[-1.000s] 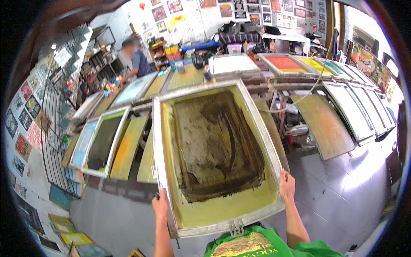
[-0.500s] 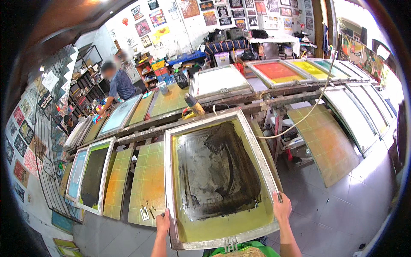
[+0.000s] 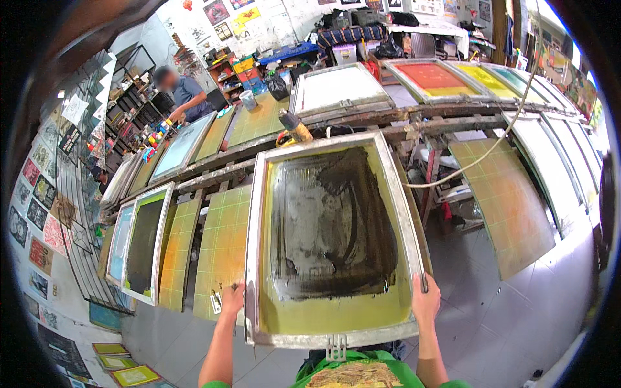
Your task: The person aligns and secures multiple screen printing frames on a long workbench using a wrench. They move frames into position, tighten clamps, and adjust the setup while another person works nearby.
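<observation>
A large screen-printing frame (image 3: 255, 258) with a pale metal border tilts before me. Its yellow-green mesh (image 3: 336, 317) carries a wide patch of wet-looking black ink (image 3: 323, 226). My left hand (image 3: 231, 300) is closed at the frame's lower left edge, with a small dark piece at the fingertips that I cannot make out. On the lower right edge, my right hand (image 3: 425, 299) is curled, a dark rod-like piece by its thumb. A metal hinge plate (image 3: 336, 348) juts from the near border. Under the frame the hidden fingers cannot be seen.
Left of the frame stand a gridded printing board (image 3: 223, 239) and another black-inked screen (image 3: 143, 249). Behind it lies a yellow heat gun (image 3: 296, 127) on the long rack. A hose (image 3: 472, 167) hangs at right. At the back left a person (image 3: 187, 94) reaches over a bench.
The view has tilted downward, so the scene sits higher in the picture. Both hands keep their places on the frame. The person at the back has shifted slightly.
</observation>
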A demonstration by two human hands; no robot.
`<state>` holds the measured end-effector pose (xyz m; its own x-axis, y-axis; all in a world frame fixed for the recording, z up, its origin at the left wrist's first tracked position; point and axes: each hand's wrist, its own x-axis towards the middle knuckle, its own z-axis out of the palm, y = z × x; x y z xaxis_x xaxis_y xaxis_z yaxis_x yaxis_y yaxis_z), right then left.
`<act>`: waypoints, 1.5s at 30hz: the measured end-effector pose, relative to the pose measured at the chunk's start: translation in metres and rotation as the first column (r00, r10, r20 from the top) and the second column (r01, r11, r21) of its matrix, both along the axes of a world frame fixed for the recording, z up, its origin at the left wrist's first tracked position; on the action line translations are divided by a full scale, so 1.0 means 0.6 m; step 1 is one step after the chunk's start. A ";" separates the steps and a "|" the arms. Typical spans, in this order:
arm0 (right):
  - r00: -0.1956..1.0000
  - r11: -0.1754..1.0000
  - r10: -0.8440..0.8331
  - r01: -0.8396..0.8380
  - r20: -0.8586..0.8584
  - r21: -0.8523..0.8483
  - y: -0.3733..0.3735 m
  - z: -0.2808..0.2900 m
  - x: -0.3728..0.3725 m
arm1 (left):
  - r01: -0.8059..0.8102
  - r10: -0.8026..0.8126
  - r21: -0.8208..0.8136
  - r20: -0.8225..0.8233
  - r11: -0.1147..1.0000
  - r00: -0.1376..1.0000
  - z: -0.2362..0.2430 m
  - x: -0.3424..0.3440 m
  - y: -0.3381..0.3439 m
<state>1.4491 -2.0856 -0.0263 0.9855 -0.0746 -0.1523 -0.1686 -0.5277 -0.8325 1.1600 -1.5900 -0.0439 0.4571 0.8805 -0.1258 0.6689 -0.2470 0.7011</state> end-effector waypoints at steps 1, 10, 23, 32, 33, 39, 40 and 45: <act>1.000 1.000 0.005 -0.005 -0.009 -0.004 0.008 0.007 -0.001 | 0.016 -0.016 0.049 0.015 0.999 1.000 -0.020 -0.002 0.027; 0.999 0.992 0.048 -0.047 -0.003 0.118 0.026 -0.007 -0.011 | 0.078 -0.046 0.151 -0.203 0.985 0.978 -0.024 0.048 0.070; 0.954 0.980 0.099 -0.143 0.283 0.138 0.110 -0.031 -0.035 | -0.036 0.031 -0.029 -0.178 0.999 0.983 -0.060 0.001 0.120; 0.898 0.962 0.123 -0.212 0.423 0.171 0.041 0.010 -0.070 | 0.007 0.007 -0.185 0.076 0.983 0.997 0.135 0.043 -0.018; 0.895 0.943 0.190 -0.280 0.404 0.178 0.043 0.022 -0.085 | 0.026 0.000 -0.221 0.116 0.975 0.993 0.171 0.044 -0.059; 0.489 0.530 0.745 -0.847 0.454 0.042 0.132 0.098 -0.197 | 0.204 0.034 -0.614 0.354 0.763 0.935 0.272 0.097 -0.268; 0.396 0.438 0.788 -0.899 0.472 0.022 0.148 0.106 -0.213 | 0.268 0.051 -0.658 0.423 0.704 0.905 0.258 0.100 -0.292; 0.321 0.461 0.860 -0.823 0.397 -0.333 0.198 0.081 -0.246 | 0.324 0.365 -0.822 0.514 0.468 0.776 0.183 0.111 -0.401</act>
<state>1.3017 -1.9671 0.0221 0.4490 0.8464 0.2862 0.7708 -0.2050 -0.6032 1.2265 -1.8308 0.0659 0.7085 0.4776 -0.5196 0.0600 0.6928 0.7187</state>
